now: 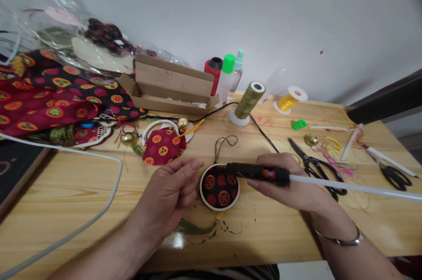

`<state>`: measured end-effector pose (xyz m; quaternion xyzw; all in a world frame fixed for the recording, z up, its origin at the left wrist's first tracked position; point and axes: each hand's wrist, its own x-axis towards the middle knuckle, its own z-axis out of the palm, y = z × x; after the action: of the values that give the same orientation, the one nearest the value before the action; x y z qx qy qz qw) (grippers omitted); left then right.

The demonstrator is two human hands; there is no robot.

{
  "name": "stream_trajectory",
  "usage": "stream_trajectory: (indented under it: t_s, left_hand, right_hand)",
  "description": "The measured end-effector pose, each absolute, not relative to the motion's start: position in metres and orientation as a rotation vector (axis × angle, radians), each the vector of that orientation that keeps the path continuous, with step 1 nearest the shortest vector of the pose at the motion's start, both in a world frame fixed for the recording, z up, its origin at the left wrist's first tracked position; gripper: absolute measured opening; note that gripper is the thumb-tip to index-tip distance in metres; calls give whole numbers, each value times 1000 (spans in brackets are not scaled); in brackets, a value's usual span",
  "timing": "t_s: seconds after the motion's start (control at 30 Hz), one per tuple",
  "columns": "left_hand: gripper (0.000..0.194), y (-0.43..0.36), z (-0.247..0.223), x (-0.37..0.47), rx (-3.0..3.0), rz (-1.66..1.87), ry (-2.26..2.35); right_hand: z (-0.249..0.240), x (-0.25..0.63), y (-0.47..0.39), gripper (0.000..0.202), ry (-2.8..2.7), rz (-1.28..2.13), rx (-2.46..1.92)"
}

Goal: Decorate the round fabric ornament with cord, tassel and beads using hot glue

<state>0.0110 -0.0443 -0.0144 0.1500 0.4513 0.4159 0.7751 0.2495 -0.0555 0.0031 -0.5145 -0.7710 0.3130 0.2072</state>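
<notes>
A round ornament (219,187) covered in dark fabric with red and orange dots lies on the wooden table (82,192). A green tassel (194,227) trails from it toward me and a green cord loop (224,143) lies behind it. My right hand (286,183) grips a black glue gun (260,171), its nozzle over the ornament's upper rim; a white glue stick (356,187) sticks out to the right. My left hand (171,192) rests just left of the ornament, fingers loosely curled, holding nothing.
Black scissors (316,168) lie right of my hand, another pair (392,174) farther right. Behind stand an olive thread cone (249,100), a gold spool (290,100), bottles (227,73), an open cardboard box (171,86). Patterned fabric (49,95), gold bells (129,138) and a white cable (99,209) occupy the left.
</notes>
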Motion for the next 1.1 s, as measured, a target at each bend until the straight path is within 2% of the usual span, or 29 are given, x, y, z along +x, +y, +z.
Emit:
stream_trajectory:
  t_s: [0.23, 0.47, 0.67, 0.87, 1.1]
  left_hand:
    - [29, -44, -14, 11, 327, 912, 983]
    - [24, -46, -12, 15, 426, 955, 1100]
    - [2, -54, -18, 20, 1261, 1025, 1382]
    - [12, -49, -22, 24, 2012, 918, 1438]
    - [13, -41, -30, 29, 2320, 911, 1418]
  right_hand:
    - [9, 249, -54, 33, -2126, 875, -1410]
    - [4, 262, -59, 31, -1583, 1314, -1165]
    - [-5, 260, -58, 30, -1085, 1258, -919]
    - [-5, 259, -53, 29, -987, 1273, -898]
    - [-5, 262, -53, 30, -1014, 1288, -883]
